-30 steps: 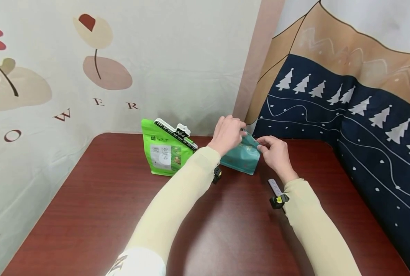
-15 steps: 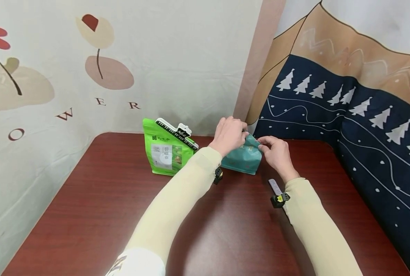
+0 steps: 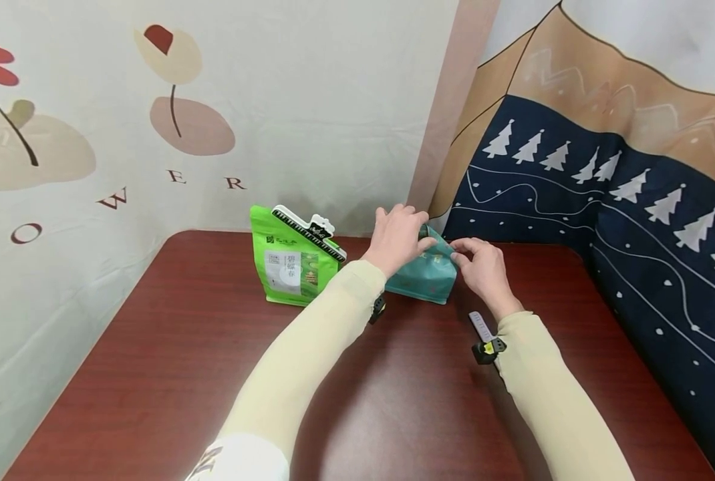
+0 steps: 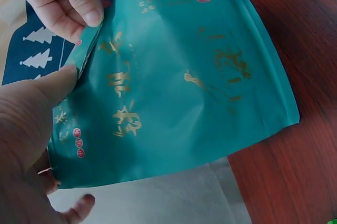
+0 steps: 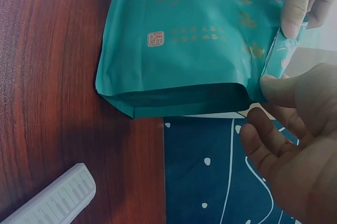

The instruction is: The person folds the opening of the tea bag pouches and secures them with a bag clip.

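A teal pouch bag with gold lettering stands at the back of the table, its top edge folded over. My left hand pinches the fold from the left, thumb in front. At the other corner, my right hand pinches the same fold between thumb and fingers. Both thumbs show on the folded strip in the right wrist view. The left wrist view shows the bag's printed front, bulging and creased. In the head view my left hand hides part of the bag's top.
Left of the teal bag stands a green pouch, a black-and-white bag clip slanting across its top corner. A long pale patterned strip lies under my right wrist. Printed cloth hangs behind the table.
The teal bag and both hands have shifted very slightly right in the head view. My left thumb now shows, spread from the fingers, along the fold. The right hand keeps its grip.
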Demonstrator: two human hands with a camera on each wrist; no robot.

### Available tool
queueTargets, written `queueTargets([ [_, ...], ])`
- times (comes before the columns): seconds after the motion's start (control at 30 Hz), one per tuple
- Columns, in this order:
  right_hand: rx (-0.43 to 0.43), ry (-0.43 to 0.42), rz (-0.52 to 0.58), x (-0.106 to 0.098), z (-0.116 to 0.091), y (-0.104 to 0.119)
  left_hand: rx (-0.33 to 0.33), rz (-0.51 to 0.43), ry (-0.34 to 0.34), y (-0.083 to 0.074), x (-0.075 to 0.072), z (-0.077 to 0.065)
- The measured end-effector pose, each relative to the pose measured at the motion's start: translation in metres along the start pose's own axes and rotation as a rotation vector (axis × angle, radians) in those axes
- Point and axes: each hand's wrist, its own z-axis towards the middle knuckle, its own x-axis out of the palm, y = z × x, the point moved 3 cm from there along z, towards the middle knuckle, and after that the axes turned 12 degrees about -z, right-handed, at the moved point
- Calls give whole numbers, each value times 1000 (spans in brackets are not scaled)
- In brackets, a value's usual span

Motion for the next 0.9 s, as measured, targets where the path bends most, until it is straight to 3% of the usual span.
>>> queueTargets([
  [0.4, -28, 39, -26, -5, -6, -2, 77, -187, -29, 6, 7, 0],
  [0.63, -25, 52, -32, -9, -14, -5, 71, -181, -20, 5, 6, -1],
  [0.9, -8, 78, -38, -15, -25, -14, 9, -154, -24, 6, 4, -1],
])
